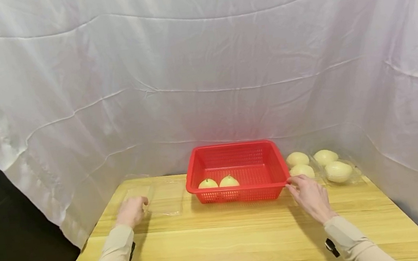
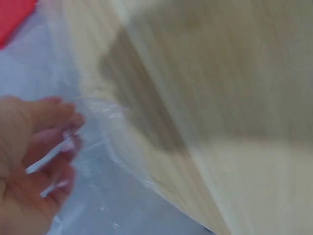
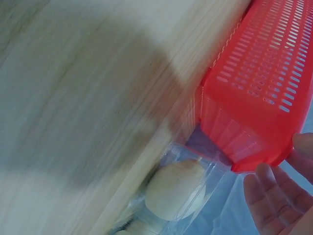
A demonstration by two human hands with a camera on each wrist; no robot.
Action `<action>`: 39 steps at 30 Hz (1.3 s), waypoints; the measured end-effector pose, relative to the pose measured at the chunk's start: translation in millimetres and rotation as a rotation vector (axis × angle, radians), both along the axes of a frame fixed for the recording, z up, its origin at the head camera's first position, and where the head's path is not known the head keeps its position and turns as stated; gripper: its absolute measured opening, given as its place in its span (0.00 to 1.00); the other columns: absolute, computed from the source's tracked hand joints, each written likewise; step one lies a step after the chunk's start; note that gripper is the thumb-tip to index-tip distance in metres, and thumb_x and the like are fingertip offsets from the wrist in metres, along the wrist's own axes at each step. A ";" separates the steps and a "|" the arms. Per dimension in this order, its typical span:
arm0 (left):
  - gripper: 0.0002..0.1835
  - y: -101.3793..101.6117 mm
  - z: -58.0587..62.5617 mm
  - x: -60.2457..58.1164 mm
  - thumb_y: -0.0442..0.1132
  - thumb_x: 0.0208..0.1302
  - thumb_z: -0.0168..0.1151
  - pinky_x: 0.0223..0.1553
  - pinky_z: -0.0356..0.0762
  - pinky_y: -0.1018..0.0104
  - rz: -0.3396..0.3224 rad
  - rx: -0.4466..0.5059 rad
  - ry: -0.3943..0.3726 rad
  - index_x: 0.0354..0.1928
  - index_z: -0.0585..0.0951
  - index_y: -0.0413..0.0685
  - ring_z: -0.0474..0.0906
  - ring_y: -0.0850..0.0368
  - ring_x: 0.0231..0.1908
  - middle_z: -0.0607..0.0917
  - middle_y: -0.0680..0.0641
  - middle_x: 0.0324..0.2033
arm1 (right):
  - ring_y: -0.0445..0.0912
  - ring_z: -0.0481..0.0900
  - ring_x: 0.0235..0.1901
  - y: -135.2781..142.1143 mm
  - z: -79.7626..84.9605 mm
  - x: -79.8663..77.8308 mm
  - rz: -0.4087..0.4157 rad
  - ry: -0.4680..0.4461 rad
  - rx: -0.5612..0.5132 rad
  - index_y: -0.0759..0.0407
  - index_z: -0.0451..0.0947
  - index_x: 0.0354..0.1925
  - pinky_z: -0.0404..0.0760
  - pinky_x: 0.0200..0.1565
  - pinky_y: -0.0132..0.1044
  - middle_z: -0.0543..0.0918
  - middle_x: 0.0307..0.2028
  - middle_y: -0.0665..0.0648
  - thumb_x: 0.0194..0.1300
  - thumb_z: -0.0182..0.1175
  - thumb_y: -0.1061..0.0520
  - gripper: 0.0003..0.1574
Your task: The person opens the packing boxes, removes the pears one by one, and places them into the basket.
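At the table's left, my left hand (image 1: pixel 131 212) bends its fingers at the edge of a clear plastic box (image 1: pixel 166 198). Thin clear plastic (image 2: pixel 115 127) shows at those fingertips in the left wrist view. My right hand (image 1: pixel 311 196) grips the front right corner of a red plastic basket (image 1: pixel 231 144), thumb and fingers at its rim. The right wrist view shows this hand (image 3: pixel 281 200) at the corner of the basket (image 3: pixel 244 112). Inside the basket, along its front side, sit two pale yellow pears (image 1: pixel 228 181).
Right of the basket stands a clear plastic box (image 1: pixel 355 172) holding several pale pears (image 1: pixel 338 172). One pear (image 3: pixel 176 190) shows through the plastic in the right wrist view. A wooden table (image 1: pixel 227 249) lies beneath everything, and a white curtain (image 1: pixel 198 60) hangs behind it.
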State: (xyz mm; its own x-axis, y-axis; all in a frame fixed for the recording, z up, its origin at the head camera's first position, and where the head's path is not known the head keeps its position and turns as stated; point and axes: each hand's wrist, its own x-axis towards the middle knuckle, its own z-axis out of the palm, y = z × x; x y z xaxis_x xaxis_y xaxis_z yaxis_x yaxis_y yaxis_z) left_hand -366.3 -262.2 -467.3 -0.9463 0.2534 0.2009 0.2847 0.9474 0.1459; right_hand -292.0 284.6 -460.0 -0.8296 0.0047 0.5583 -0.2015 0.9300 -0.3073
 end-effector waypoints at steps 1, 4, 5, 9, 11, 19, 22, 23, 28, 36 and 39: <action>0.19 -0.7 -2.3 -2.4 0.23 0.50 0.62 0.36 0.80 0.48 0.018 -0.019 0.022 0.45 0.84 0.43 0.82 0.42 0.35 0.87 0.40 0.34 | 0.54 0.86 0.33 -0.5 -0.1 0.1 -0.001 0.002 0.003 0.51 0.85 0.44 0.74 0.24 0.47 0.86 0.47 0.57 0.64 0.64 0.50 0.12; 0.17 -2.2 -7.0 -8.0 0.25 0.53 0.63 0.36 0.78 0.45 0.060 -0.037 0.070 0.45 0.84 0.44 0.81 0.39 0.36 0.87 0.40 0.33 | 0.55 0.85 0.33 -1.8 -0.6 0.5 -0.003 0.005 0.008 0.50 0.85 0.44 0.74 0.23 0.48 0.86 0.47 0.57 0.64 0.65 0.50 0.12; 0.17 -2.5 -7.9 -10.0 0.25 0.54 0.62 0.36 0.78 0.44 0.069 -0.034 0.077 0.46 0.84 0.45 0.81 0.38 0.37 0.87 0.39 0.33 | 0.55 0.85 0.33 -2.2 -0.8 0.6 -0.003 0.009 0.010 0.50 0.85 0.44 0.74 0.23 0.48 0.86 0.46 0.57 0.64 0.65 0.50 0.12; 0.17 -0.7 -10.2 -16.0 0.25 0.57 0.61 0.37 0.79 0.42 0.089 0.012 0.076 0.49 0.84 0.44 0.81 0.36 0.39 0.87 0.37 0.37 | 0.55 0.85 0.33 -2.8 -1.7 0.8 -0.005 0.021 0.007 0.51 0.85 0.45 0.74 0.23 0.48 0.86 0.47 0.56 0.64 0.65 0.50 0.12; 0.18 0.9 -11.7 -17.3 0.25 0.57 0.61 0.37 0.79 0.42 0.095 0.026 0.085 0.50 0.83 0.42 0.81 0.35 0.40 0.87 0.35 0.38 | 0.55 0.85 0.33 -2.5 -1.9 0.8 -0.002 0.024 0.005 0.51 0.85 0.45 0.75 0.24 0.49 0.86 0.47 0.57 0.64 0.64 0.51 0.12; 0.13 17.5 -13.5 -15.8 0.26 0.56 0.62 0.42 0.79 0.43 0.064 0.083 0.258 0.44 0.84 0.39 0.82 0.36 0.41 0.87 0.36 0.39 | 0.52 0.86 0.34 4.1 -6.4 2.5 0.049 0.063 -0.003 0.53 0.84 0.48 0.78 0.27 0.48 0.87 0.45 0.57 0.63 0.64 0.56 0.13; 0.11 30.6 -8.3 -15.0 0.27 0.57 0.60 0.42 0.80 0.46 0.016 0.144 0.298 0.41 0.85 0.40 0.84 0.39 0.38 0.88 0.39 0.37 | 0.50 0.86 0.31 10.2 -8.0 1.6 0.067 0.092 -0.016 0.53 0.85 0.46 0.76 0.25 0.44 0.88 0.38 0.55 0.63 0.64 0.58 0.12; 0.10 35.6 -6.4 -14.9 0.28 0.58 0.60 0.41 0.80 0.47 0.000 0.158 0.306 0.40 0.85 0.40 0.84 0.41 0.37 0.88 0.40 0.36 | 0.50 0.86 0.31 12.5 -8.2 0.9 0.067 0.098 -0.020 0.53 0.85 0.45 0.75 0.24 0.43 0.88 0.36 0.55 0.63 0.64 0.58 0.12; 0.08 62.6 2.1 -10.9 0.31 0.59 0.61 0.34 0.81 0.53 -0.067 0.222 0.330 0.39 0.86 0.44 0.85 0.48 0.32 0.89 0.45 0.33 | 0.52 0.86 0.30 23.9 -8.2 -4.1 0.033 0.058 -0.033 0.51 0.86 0.43 0.74 0.23 0.45 0.89 0.33 0.54 0.63 0.64 0.57 0.10; 0.06 99.8 5.6 1.3 0.33 0.60 0.63 0.31 0.80 0.60 -0.152 0.306 0.372 0.36 0.86 0.47 0.83 0.56 0.27 0.88 0.49 0.28 | 0.57 0.85 0.32 34.6 -6.7 -8.3 0.002 -0.087 -0.021 0.56 0.86 0.42 0.76 0.25 0.49 0.89 0.35 0.58 0.63 0.62 0.57 0.10; 0.06 111.4 4.6 3.5 0.36 0.65 0.62 0.31 0.80 0.61 -0.135 0.364 0.362 0.40 0.86 0.48 0.83 0.58 0.28 0.89 0.50 0.29 | 0.59 0.85 0.35 36.8 -5.8 -10.6 0.004 -0.115 -0.010 0.56 0.86 0.43 0.77 0.27 0.51 0.88 0.38 0.60 0.63 0.62 0.57 0.11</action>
State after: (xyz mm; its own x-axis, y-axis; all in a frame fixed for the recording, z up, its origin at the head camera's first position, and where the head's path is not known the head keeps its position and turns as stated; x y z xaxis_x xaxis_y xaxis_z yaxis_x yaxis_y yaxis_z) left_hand -362.8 -150.8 -462.8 -0.7637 0.2207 0.6067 0.4936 0.8054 0.3283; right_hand -302.6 321.4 -465.7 -0.8881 0.0060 0.4596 -0.1685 0.9261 -0.3376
